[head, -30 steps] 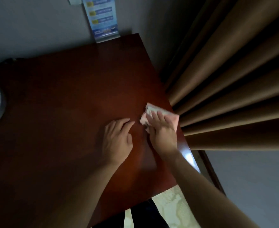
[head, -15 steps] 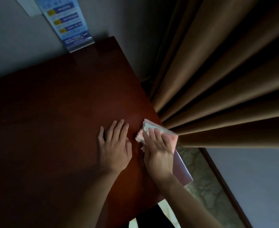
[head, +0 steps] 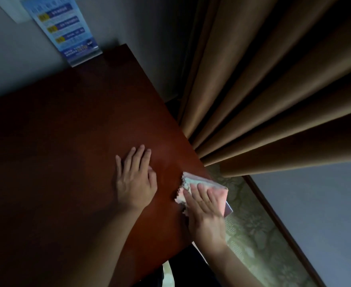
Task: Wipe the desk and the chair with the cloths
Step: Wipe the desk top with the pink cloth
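Blue leaflet [head: 64,31] against wall: printed lines blurred (nothing legible).

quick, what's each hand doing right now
Left hand: open, flat on the desk, holding nothing.
Right hand: open, straight fingers pressing the cloth at the desk's edge.

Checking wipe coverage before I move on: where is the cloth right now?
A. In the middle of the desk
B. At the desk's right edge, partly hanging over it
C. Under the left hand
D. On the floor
B: the right hand presses the cloth flat at the desk right edge, its corner past the edge.
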The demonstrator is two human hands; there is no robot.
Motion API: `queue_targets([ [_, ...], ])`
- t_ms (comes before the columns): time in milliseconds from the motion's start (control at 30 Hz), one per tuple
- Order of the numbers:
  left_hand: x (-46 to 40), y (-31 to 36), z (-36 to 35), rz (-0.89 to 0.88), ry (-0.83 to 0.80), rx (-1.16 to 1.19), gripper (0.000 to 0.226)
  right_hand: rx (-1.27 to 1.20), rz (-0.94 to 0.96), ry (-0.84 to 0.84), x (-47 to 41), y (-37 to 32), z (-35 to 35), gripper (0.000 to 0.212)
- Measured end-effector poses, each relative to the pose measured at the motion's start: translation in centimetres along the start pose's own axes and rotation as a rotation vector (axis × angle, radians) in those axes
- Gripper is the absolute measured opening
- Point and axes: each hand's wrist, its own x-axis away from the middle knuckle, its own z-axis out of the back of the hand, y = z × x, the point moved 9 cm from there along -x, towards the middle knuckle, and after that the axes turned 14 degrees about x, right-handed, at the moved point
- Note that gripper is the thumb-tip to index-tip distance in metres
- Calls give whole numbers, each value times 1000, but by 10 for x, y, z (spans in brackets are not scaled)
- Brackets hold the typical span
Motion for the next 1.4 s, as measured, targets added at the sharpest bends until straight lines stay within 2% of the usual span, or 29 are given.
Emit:
queue_targets([
  [167,-5,8,16,99,-28,81,55,33,-120,-31,-3,-13,-1,47],
  [267,7,8,38,81,-25,138,58,23,-89,-7,-12,-41,-1,46],
  [400,50,-21,68,50,-37,184,52,38,85,0,-5,-99,-7,38],
  [467,84,-60,86,144,-5,185,45,34,219,-23,10,-142,-14,35],
  [600,150,-131,112,377,15,215,63,24,462,-178,48,-235,-33,39],
  [733,183,-162,141,410,75,102,56,96,661,-266,37,-295,-49,43],
  [833,191,-175,140,474,21,111,51,234,679,-353,-13,-296,-65,57],
  [933,187,-177,136,523,-13,152,54,255,519,-304,-69,-273,-58,49],
  [1000,186,-178,138,551,10,173,52,224,449,-279,-70,-264,-47,45],
  [1100,187,-177,140,566,27,171,53,288,595,-363,-9,-281,-50,53],
  [1200,189,-179,143,584,45,176,53,158,735,-456,46,-295,-48,49],
  [1267,190,-181,147,607,62,160,51,134,806,-398,46,-297,-39,41],
  [1333,188,-184,145,635,34,142,52,228,862,-366,25,-294,-42,46],
  [1400,186,-183,142,669,-4,122,55,332,813,-373,-14,-284,-52,52],
])
